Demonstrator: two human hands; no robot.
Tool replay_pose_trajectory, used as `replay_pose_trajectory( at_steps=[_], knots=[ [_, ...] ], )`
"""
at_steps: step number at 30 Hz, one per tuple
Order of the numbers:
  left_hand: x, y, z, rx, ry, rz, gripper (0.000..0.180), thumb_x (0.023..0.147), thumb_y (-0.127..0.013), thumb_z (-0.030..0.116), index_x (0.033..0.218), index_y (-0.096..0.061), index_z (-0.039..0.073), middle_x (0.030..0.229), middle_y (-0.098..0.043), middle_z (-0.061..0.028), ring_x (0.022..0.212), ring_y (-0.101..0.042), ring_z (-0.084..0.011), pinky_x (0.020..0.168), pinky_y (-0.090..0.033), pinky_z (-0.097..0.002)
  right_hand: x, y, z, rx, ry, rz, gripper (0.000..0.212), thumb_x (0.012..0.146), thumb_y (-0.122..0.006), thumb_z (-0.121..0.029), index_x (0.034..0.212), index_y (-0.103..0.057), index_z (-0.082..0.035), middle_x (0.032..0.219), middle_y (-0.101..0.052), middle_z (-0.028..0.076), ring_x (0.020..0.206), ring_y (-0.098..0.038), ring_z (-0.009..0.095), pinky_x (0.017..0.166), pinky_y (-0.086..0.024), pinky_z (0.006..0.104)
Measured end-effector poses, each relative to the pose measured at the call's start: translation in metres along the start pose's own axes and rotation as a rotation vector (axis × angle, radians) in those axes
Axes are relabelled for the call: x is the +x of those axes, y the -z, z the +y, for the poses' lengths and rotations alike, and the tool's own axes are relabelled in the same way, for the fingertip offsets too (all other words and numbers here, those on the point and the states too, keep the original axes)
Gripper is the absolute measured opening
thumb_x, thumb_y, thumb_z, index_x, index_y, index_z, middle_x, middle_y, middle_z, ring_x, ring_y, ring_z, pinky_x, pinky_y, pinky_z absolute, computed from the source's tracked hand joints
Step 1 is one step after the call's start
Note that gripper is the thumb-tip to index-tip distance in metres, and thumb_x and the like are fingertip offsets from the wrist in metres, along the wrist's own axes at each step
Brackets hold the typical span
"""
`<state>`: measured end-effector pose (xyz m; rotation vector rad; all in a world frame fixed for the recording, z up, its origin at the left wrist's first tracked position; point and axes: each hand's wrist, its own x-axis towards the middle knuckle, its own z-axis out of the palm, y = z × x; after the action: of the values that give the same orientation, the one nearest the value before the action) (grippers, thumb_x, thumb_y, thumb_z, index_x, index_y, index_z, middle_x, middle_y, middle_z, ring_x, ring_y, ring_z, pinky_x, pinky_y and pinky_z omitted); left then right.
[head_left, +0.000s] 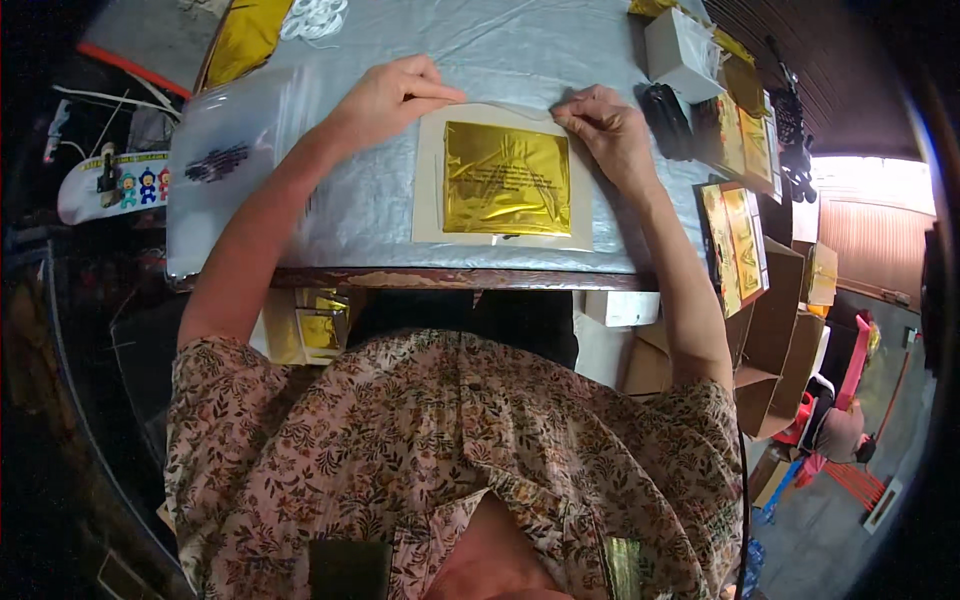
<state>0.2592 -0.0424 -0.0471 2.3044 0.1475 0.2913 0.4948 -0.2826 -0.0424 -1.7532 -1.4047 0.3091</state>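
A flat beige card-like piece [430,190] lies near the table's front edge, with a shiny gold foil panel [507,180] on its face. Small dark print covers the panel's middle. At the piece's top left corner my left hand [395,92] is closed in a pinch. My right hand [607,125] pinches at the top right corner. A thin pale strand [510,106] curves along the top edge between my fingertips; whether it is a cord or a clear plastic edge I cannot tell.
Clear plastic bags [235,170] lie at the left, with white cord [313,18] and gold sheet [245,40] beyond. On the right stand a white box [685,55], a black case [668,122] and gold-and-red packages [735,245]. Open cardboard boxes [770,335] sit beside the table.
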Motion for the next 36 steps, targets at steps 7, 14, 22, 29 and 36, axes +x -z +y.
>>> replay_pose_trajectory(
  at_steps=[7,14,22,29,36],
  knots=[
    [-0.006,0.002,0.015,0.544,-0.387,0.093,0.037,0.087,-0.064,0.003,0.121,-0.074,0.013,0.093,-0.062,-0.005,0.089,-0.063,-0.0237,0.083,-0.052,-0.0339,-0.013,0.007,-0.001,-0.394,0.343,-0.044,0.026,0.084,-0.074,-0.001,0.11,-0.075,-0.003,0.106,-0.069,0.012,0.096,-0.066,0.033,0.083,-0.054,0.0369],
    [-0.018,-0.004,0.022,0.746,-0.434,0.103,0.048,0.081,-0.063,0.004,0.129,-0.069,0.01,0.101,-0.063,-0.004,0.097,-0.063,-0.0221,0.087,-0.052,-0.0354,-0.022,0.011,-0.021,-0.589,0.335,-0.171,0.034,0.09,-0.066,-0.007,0.124,-0.068,-0.001,0.115,-0.067,0.011,0.102,-0.064,0.031,0.091,-0.052,0.0388],
    [-0.02,-0.01,0.03,0.916,-0.433,0.056,0.053,0.084,-0.062,0.005,0.136,-0.062,0.008,0.114,-0.063,-0.0065,0.108,-0.061,-0.0232,0.094,-0.05,-0.0358,-0.021,-0.014,-0.038,-1.082,0.214,-0.213,0.053,0.093,-0.059,-0.013,0.144,-0.053,-0.003,0.143,-0.057,0.016,0.137,-0.052,0.031,0.124,-0.03,0.0448],
    [-0.026,-0.017,0.039,1.005,-0.365,0.1,0.046,0.088,-0.06,0.006,0.133,-0.061,0.01,0.125,-0.06,-0.0024,0.11,-0.06,-0.0199,0.096,-0.046,-0.0352,-0.018,-0.079,-0.075,-0.723,0.074,-0.189,0.073,0.106,-0.043,-0.052,0.153,-0.037,0.004,0.159,-0.041,0.021,0.151,-0.033,0.033,0.126,-0.02,0.0481],
    [-0.044,-0.027,0.046,1.013,-0.168,0.161,0.05,0.088,-0.06,0.005,0.136,-0.061,0.015,0.125,-0.061,0.0008,0.113,-0.061,-0.0201,0.095,-0.045,-0.0375,-0.039,-0.053,-0.058,-0.787,0.046,-0.176,0.076,0.106,-0.04,-0.056,0.156,-0.034,0.002,0.161,-0.038,0.02,0.152,-0.032,0.031,0.126,-0.019,0.0475]
  ],
)
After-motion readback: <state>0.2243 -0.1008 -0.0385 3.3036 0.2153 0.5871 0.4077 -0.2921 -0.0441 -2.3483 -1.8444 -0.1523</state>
